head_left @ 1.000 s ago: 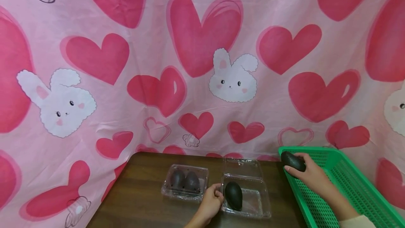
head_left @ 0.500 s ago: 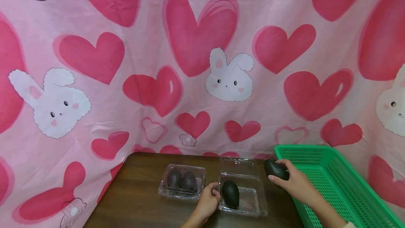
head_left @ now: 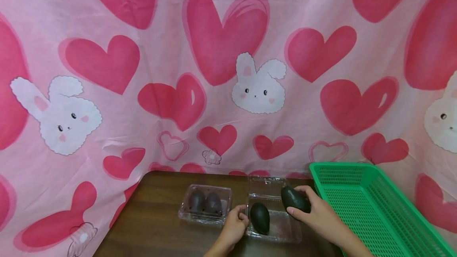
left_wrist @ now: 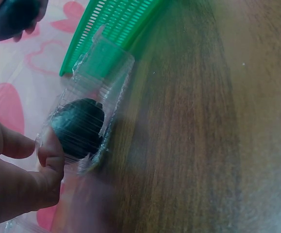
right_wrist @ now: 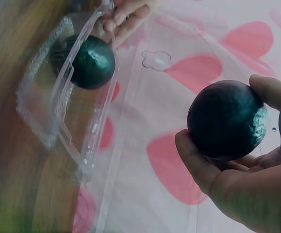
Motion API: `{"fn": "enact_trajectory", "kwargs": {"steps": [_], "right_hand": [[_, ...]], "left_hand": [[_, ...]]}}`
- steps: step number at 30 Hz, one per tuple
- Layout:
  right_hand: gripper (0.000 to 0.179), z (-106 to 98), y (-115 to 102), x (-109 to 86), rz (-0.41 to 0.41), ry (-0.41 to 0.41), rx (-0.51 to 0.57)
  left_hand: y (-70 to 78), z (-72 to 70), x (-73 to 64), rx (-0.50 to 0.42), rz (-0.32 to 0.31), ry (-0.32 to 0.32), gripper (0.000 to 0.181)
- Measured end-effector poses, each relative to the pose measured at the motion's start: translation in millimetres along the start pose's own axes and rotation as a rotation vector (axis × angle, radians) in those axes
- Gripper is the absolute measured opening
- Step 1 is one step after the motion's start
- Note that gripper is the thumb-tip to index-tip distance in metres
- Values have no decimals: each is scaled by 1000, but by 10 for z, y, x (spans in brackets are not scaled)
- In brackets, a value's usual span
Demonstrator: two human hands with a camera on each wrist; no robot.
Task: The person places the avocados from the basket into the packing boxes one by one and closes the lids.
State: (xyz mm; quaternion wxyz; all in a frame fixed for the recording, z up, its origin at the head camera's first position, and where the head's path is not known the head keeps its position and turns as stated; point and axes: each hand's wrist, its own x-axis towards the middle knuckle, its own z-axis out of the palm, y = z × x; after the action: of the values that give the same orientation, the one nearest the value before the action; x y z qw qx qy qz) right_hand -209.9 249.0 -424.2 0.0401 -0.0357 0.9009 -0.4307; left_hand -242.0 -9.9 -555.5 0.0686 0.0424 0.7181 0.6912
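A dark avocado (head_left: pixel 295 199) is gripped in my right hand (head_left: pixel 315 213), held above the right part of an open clear plastic clamshell box (head_left: pixel 282 229). Inside that box, on its left side, lies another dark avocado (head_left: pixel 260 218). My left hand (head_left: pixel 233 225) pinches the box's left rim between thumb and fingers, as the left wrist view shows. The right wrist view has the held avocado (right_wrist: pixel 226 120) between thumb and fingers, apart from the box. The box's lid (head_left: pixel 267 185) is folded back toward the wall cloth.
To the left stands a closed clear box (head_left: pixel 205 204) with two dark avocados in it. A green perforated basket (head_left: pixel 378 205) sits along the right side of the brown wooden table (head_left: pixel 153 217). Behind hangs a pink cloth (head_left: pixel 214 102) printed with hearts and rabbits.
My right hand has carried the avocado leftward from the green basket's rim to over the open box. My left hand keeps its hold on the box rim.
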Motion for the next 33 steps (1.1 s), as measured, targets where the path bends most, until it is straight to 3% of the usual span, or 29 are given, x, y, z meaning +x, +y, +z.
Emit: {"fn": "enact_trajectory", "kwargs": {"steps": [13,25,33], "right_hand": [[65,339,183,247,106,1,85],[54,529,280,457,79,-33,-131],[46,589,289,519,73,-66,-170]], "left_hand": [[14,-4,-2,-19,-6,-1,48],[27,-1,-15,-7,-9,1,47],[27,-5,-12,-9,-4,-6,47]]}}
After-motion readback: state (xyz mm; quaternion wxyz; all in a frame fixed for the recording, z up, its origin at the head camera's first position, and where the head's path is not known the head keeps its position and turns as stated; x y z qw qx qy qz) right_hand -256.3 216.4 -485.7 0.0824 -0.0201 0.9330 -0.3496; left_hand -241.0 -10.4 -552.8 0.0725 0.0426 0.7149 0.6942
